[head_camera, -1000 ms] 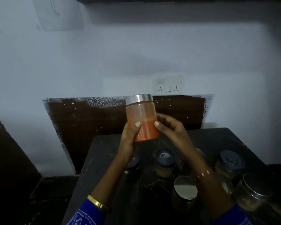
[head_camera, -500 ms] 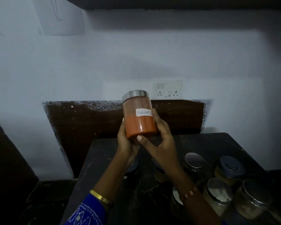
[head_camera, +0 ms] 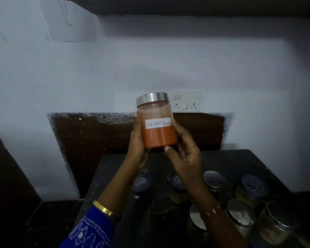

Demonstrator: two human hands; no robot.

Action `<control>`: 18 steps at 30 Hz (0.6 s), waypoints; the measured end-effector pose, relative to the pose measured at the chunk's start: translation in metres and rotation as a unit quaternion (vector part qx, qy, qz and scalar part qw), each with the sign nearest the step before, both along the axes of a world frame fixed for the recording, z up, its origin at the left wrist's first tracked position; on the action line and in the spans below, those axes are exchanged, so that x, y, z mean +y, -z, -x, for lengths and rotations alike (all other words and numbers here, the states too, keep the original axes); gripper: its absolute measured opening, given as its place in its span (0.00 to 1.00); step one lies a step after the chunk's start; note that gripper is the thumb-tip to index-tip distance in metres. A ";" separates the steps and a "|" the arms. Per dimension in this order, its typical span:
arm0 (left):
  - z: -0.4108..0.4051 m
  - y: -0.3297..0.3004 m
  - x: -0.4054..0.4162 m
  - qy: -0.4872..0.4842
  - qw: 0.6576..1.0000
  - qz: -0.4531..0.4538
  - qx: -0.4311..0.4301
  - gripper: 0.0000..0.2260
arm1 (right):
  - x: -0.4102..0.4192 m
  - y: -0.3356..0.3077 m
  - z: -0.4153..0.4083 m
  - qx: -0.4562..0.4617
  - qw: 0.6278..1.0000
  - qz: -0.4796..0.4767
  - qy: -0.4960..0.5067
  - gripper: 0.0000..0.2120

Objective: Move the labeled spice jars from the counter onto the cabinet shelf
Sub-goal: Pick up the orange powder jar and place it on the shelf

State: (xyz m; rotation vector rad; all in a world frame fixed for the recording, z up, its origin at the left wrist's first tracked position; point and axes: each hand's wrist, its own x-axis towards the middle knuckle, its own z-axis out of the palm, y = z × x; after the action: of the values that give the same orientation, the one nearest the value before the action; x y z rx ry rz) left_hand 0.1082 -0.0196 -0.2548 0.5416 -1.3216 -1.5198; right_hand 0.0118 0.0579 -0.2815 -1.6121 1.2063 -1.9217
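Observation:
A clear jar of red chilli powder (head_camera: 157, 138) with a steel lid and a white handwritten label is held upright in the air above the dark counter (head_camera: 115, 169). My left hand (head_camera: 137, 140) wraps its left side and back. My right hand (head_camera: 183, 149) grips its right side, thumb under the base. Several more spice jars stand on the counter below, some with dark blue lids (head_camera: 253, 187) and some with steel lids (head_camera: 213, 179). The dark underside of the cabinet shelf (head_camera: 204, 6) runs along the top of the view.
A white wall with a switch and socket plate (head_camera: 186, 102) is right behind the jar. A dark brown backsplash panel (head_camera: 97, 136) lies behind the counter. A paper sheet (head_camera: 70, 18) hangs at the upper left. Dark low surfaces flank the counter at left.
The jar has been turned in my hands, so its label now faces me. It has also risen a little, and my right hand shifted lower toward the jar's base.

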 end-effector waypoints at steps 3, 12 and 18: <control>-0.001 -0.007 -0.001 0.007 1.000 -0.005 0.010 0.31 | 0.002 -0.009 0.002 -0.036 0.999 0.001 -0.026 0.22; 0.001 -0.042 -0.008 -0.035 0.998 0.055 -0.019 0.19 | -0.018 -0.048 0.007 -0.075 0.995 -0.043 -0.050 0.23; 0.006 -0.114 -0.034 -0.144 0.975 0.156 -0.067 0.20 | -0.045 -0.121 0.013 -0.013 1.000 -0.023 -0.007 0.25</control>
State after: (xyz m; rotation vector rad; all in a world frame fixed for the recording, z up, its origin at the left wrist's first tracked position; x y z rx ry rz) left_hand 0.1022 -0.0541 -0.1409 0.6114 -1.4796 -1.0301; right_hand -0.0014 0.0129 -0.1602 -1.5632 1.2173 -1.8856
